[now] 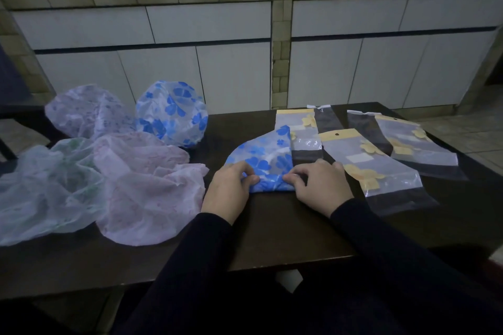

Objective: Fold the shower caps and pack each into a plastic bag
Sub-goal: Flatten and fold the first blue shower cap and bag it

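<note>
Left of the folded blue-flowered shower cap (pixel 261 163), unfolded caps (pixel 122 171) are heaped on the dark table (pixel 272 231). Its near edge is pinched by the left hand (pixel 231 187) and right hand (pixel 318 185). Right of it, flat plastic bags (pixel 381 168) are laid out, nothing seen inside.

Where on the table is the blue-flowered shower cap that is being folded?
Head view: the folded blue-flowered cap lies centre-table, pinched by both hands, between the pink cap on its left and the plastic bags on its right.
</note>
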The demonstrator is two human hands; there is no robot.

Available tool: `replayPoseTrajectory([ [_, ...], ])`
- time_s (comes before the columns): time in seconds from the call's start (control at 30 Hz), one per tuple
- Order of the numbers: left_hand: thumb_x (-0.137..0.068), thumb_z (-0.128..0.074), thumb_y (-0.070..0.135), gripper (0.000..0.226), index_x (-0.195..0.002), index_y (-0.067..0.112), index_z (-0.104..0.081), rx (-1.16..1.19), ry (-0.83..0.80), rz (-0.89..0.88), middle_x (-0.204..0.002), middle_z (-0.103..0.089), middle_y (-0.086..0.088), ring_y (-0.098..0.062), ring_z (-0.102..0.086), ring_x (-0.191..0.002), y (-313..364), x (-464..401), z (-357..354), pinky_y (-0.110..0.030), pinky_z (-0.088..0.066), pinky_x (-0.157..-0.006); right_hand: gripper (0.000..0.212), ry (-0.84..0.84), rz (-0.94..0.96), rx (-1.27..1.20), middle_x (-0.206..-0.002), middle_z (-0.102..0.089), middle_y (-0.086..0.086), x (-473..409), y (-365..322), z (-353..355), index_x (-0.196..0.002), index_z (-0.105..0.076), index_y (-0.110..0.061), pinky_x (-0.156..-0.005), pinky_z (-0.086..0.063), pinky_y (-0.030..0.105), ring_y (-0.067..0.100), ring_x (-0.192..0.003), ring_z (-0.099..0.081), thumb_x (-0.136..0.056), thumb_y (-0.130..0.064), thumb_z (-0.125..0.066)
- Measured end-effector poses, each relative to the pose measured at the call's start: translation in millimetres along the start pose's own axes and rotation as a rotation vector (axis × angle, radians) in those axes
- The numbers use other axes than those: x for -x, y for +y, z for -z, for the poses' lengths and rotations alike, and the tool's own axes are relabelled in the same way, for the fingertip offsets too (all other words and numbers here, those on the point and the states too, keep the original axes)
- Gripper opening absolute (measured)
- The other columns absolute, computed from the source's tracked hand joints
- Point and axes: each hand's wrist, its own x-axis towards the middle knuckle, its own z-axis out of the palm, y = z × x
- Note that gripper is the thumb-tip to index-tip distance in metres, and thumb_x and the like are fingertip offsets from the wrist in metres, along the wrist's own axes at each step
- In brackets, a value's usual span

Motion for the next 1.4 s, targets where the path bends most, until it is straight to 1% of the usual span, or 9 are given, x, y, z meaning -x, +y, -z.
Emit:
replayPoseTrajectory([
  [0.3, -0.088, -0.066, 0.027, 0.006, -0.089, 0.022, -0.063, -0.103, 0.101, -0.154, -0.095, -0.051, 0.003, -0.013, -0.045, -0.090, -5, -1, -7, -0.026, -0.038, -0.080, 0.031, 0.057, 0.059, 0.057, -0.115, -0.054, -0.009, 3, 0, 6, -0.116, -0.061, -0.036, -0.094, -0.036, 0.035, 0.012, -0.110, -0.044, -0.091, -0.052, -0.051],
  [0.37, -0.085, -0.070, 0.021, 0.006, -0.091, 0.021, -0.069, -0.151, 0.182, -0.303, -0.096, -0.053, 0.005, -0.009, -0.039, -0.090, -6, 0, -9, -0.027, -0.040, -0.082, 0.030, 0.105, 0.156, -0.026, -0.115, -0.053, -0.008, 5, -1, 9, -0.118, -0.062, -0.032, -0.095, -0.040, 0.032, 0.010, -0.110, -0.043, -0.089, -0.043, -0.059],
  [0.43, -0.085, -0.066, 0.010, 0.017, -0.096, 0.022, -0.071, -0.183, 0.097, -0.372, -0.099, -0.056, 0.008, -0.007, -0.044, -0.094, -5, 0, -10, -0.028, -0.043, -0.087, 0.024, 0.050, 0.312, -0.051, -0.116, -0.056, -0.006, 7, -3, 10, -0.114, -0.067, -0.025, -0.098, -0.040, 0.027, 0.009, -0.110, -0.045, -0.092, -0.028, -0.060],
  [0.53, -0.085, -0.061, 0.009, 0.027, -0.103, 0.026, -0.071, -0.128, 0.006, -0.273, -0.105, -0.062, 0.010, -0.008, -0.056, -0.100, -4, 1, -8, -0.027, -0.046, -0.094, 0.027, -0.083, 0.351, -0.090, -0.118, -0.059, -0.005, 6, -5, 11, -0.119, -0.066, -0.020, -0.098, -0.035, 0.018, 0.006, -0.111, -0.047, -0.095, -0.018, -0.054],
  [0.7, -0.083, -0.069, 0.039, 0.023, -0.105, 0.031, -0.069, -0.089, 0.064, -0.276, -0.100, -0.059, 0.017, 0.000, -0.049, -0.096, -9, 7, -6, -0.027, -0.045, -0.092, 0.034, -0.144, 0.293, -0.174, -0.105, -0.056, -0.013, 5, 2, 12, -0.123, -0.063, -0.023, -0.089, -0.035, 0.013, -0.004, -0.098, -0.042, -0.091, -0.032, -0.061],
  [0.9, -0.087, -0.066, 0.037, 0.026, -0.112, 0.031, -0.069, -0.095, 0.020, -0.223, -0.111, -0.063, 0.011, -0.006, -0.050, -0.107, -11, 5, -2, -0.035, -0.043, -0.099, 0.035, -0.148, 0.299, -0.160, -0.113, -0.060, -0.011, 0, 6, 10, -0.123, -0.063, -0.024, -0.079, -0.030, 0.004, -0.007, -0.098, -0.040, -0.089, -0.033, -0.062],
  [1.03, -0.090, -0.062, 0.038, 0.025, -0.112, 0.029, -0.069, -0.076, 0.014, -0.247, -0.105, -0.060, 0.013, -0.003, -0.050, -0.101, -14, 6, 0, -0.029, -0.043, -0.095, 0.031, -0.099, 0.347, -0.134, -0.111, -0.059, -0.008, 3, 7, 9, -0.121, -0.065, -0.024, -0.085, -0.032, 0.008, -0.003, -0.099, -0.046, -0.092, -0.034, -0.058],
  [1.2, -0.090, -0.061, 0.039, 0.025, -0.110, 0.028, -0.070, -0.044, 0.018, -0.247, -0.096, -0.053, 0.014, -0.002, -0.052, -0.093, -12, 10, 2, -0.023, -0.043, -0.090, 0.027, -0.068, 0.359, -0.149, -0.097, -0.058, -0.007, 4, 12, 9, -0.113, -0.070, -0.024, -0.075, -0.036, 0.006, 0.001, -0.089, -0.050, -0.092, -0.036, -0.057],
  [1.4, -0.092, -0.057, 0.041, 0.024, -0.102, 0.025, -0.071, -0.060, 0.033, -0.207, -0.091, -0.060, 0.011, -0.002, -0.050, -0.085, -10, 7, 3, -0.018, -0.037, -0.080, 0.031, -0.031, 0.322, -0.057, -0.094, -0.058, -0.008, 2, 11, 9, -0.112, -0.068, -0.029, -0.089, -0.041, 0.031, 0.006, -0.090, -0.049, -0.095, -0.045, -0.048],
])
